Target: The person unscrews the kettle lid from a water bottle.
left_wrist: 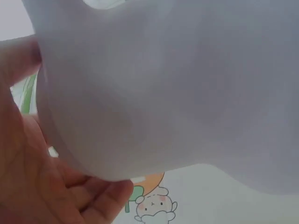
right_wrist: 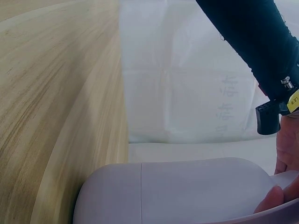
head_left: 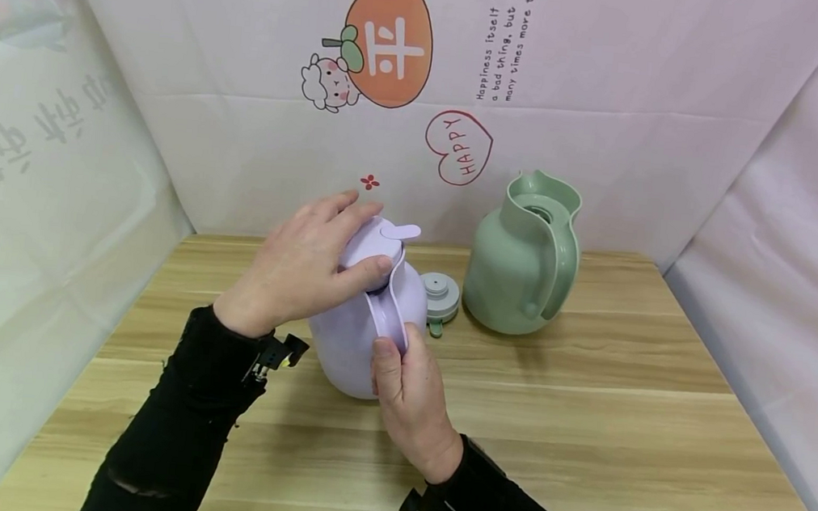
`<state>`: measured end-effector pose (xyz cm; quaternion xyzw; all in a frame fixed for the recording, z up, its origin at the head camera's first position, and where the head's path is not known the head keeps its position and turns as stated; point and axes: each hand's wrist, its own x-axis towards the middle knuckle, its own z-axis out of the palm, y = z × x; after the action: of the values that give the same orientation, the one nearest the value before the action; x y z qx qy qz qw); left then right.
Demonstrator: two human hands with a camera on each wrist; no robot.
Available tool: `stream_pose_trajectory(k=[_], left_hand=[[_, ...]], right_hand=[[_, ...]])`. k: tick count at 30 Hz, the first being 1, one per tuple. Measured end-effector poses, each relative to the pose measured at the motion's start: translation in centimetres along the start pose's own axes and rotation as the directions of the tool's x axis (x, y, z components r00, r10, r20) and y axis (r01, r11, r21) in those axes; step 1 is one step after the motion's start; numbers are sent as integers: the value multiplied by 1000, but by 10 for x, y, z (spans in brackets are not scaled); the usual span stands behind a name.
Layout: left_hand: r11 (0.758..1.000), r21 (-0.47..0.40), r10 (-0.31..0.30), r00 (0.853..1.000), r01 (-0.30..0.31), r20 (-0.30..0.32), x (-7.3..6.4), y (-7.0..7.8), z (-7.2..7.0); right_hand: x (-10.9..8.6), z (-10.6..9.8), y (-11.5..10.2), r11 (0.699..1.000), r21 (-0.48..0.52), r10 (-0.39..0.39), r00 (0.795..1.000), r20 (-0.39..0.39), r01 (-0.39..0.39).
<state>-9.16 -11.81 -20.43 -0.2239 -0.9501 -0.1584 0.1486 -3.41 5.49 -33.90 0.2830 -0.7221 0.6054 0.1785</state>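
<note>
A lilac thermos jug (head_left: 345,355) stands on the wooden table in front of me. My left hand (head_left: 310,259) lies over its top and holds the lilac lid (head_left: 373,243), thumb on the near side and fingers around the far side. The lid's small tab points right. Lower down, my right hand (head_left: 414,406) grips the jug's handle (head_left: 389,315), thumb on top. In the left wrist view the jug's side (left_wrist: 154,93) fills most of the picture, with fingers (left_wrist: 110,200) curving around its top end. The right wrist view shows the jug's smooth body (right_wrist: 187,191).
A green thermos jug (head_left: 513,269) with an uncovered mouth stands at the back right, its handle facing me. Between the two jugs a grey stopper lid (head_left: 439,297) with a green tab lies on the wooden table (head_left: 583,433). A printed cloth (head_left: 243,144) hangs behind.
</note>
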Motion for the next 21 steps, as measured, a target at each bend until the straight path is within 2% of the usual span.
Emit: stream_pose_trajectory(k=[4, 8, 17, 21], left_hand=[[999, -42, 4, 998, -1, 60, -1, -1, -4], [999, -43, 12, 996, -8, 85, -1, 0, -5], [1000, -23, 18, 999, -17, 40, 1, 2, -2], [1000, -5, 2, 1000, -2, 27, 1, 3, -1]], right_hand=[[0, 0, 0, 1000, -3, -2, 1000, -2, 2], [0, 0, 0, 1000, 0, 0, 1000, -2, 0], [-1, 1, 0, 1000, 5, -9, 1000, -8, 9], [0, 0, 0, 1000, -1, -2, 1000, -5, 2]])
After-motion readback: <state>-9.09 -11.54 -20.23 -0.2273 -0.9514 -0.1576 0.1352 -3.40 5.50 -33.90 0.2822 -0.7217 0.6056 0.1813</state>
